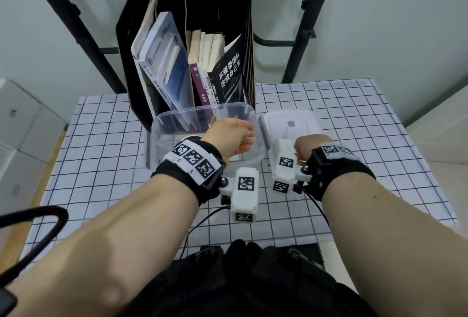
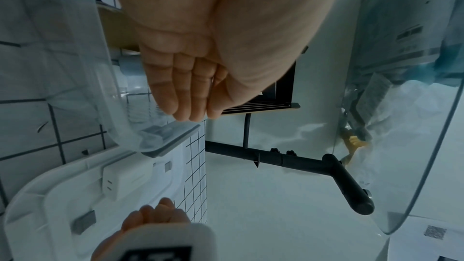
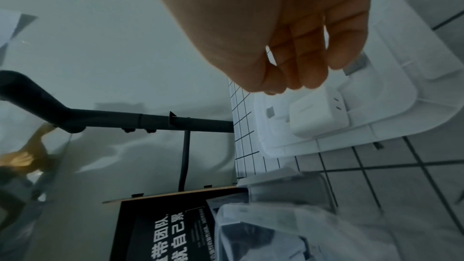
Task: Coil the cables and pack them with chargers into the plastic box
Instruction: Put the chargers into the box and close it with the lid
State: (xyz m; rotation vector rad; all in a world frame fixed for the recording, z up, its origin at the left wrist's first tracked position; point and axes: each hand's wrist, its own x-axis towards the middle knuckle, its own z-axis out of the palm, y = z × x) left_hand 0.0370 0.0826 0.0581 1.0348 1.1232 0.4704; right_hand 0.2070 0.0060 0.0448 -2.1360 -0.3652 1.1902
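Note:
A clear plastic box (image 1: 162, 124) stands mid-table on the checked cloth. My left hand (image 1: 233, 137) hovers over its open top, fingers loosely bent and holding nothing (image 2: 185, 96). The white lid (image 1: 291, 119) lies flat just right of the box. A white charger (image 3: 319, 114) rests on that lid (image 3: 391, 90), also seen from the left wrist as the charger (image 2: 123, 182). My right hand (image 1: 306, 144) hangs just above the charger with fingers relaxed (image 3: 296, 70), not touching it. No loose cable shows in any view.
A black file holder (image 1: 192, 50) full of books stands right behind the box. Black metal frame bars (image 1: 298, 38) rise at the table's far edge. White boxes (image 1: 20, 126) sit off the left side. Thin black wrist-camera wires (image 1: 202, 218) trail near the front edge.

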